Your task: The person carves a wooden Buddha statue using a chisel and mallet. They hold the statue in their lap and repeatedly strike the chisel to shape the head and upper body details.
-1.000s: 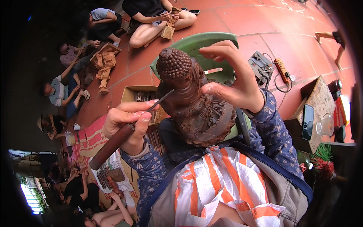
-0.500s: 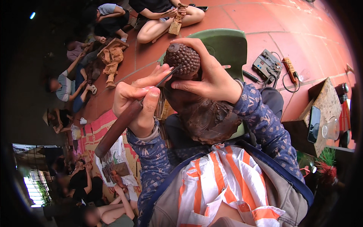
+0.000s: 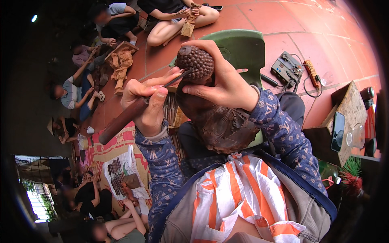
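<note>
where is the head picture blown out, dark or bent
Head view: the opening at lower left is blown out white; head view: the statue looks dim below its head; head view: the floor pales toward the right, its tile lines curving.

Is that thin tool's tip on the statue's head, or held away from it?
Seemingly on it: the tool ends at the knobbed head, which the right hand grasps. One view cannot confirm firm contact.

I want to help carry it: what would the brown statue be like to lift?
The statue is probably heavy, since it looks thick and solid. Its bumpy head might be easy to grip, but its jagged lower edge could perhaps chip.
</note>
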{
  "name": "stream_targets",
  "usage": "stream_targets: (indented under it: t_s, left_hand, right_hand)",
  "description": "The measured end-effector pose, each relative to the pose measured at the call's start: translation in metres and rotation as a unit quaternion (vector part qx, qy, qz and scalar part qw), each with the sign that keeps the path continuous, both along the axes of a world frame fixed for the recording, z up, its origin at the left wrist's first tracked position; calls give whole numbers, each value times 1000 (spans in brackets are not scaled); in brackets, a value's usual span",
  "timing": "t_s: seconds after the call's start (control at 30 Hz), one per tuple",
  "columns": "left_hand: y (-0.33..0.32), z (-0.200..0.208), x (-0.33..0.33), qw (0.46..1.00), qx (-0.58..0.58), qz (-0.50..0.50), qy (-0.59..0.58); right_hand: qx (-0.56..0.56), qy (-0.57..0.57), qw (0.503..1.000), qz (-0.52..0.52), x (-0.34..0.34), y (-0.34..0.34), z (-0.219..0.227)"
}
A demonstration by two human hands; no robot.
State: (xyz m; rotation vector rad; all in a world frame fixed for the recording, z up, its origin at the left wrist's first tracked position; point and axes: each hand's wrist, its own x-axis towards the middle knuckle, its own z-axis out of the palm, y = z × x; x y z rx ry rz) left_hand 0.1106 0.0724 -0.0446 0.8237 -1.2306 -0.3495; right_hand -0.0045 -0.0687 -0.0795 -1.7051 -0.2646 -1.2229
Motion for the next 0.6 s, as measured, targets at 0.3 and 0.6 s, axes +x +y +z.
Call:
stream_targets:
  t_s: [0.3, 0.6]
  left_hand:
    - [-3, -3, 7, 1000, -7, -25, 12]
    - [-9, -21, -3, 997, -59, 15, 37]
  right_hand:
    - [7, -6, 1000, -6, 2, 2, -2]
    - [51, 2, 998, 33, 5, 4, -5]
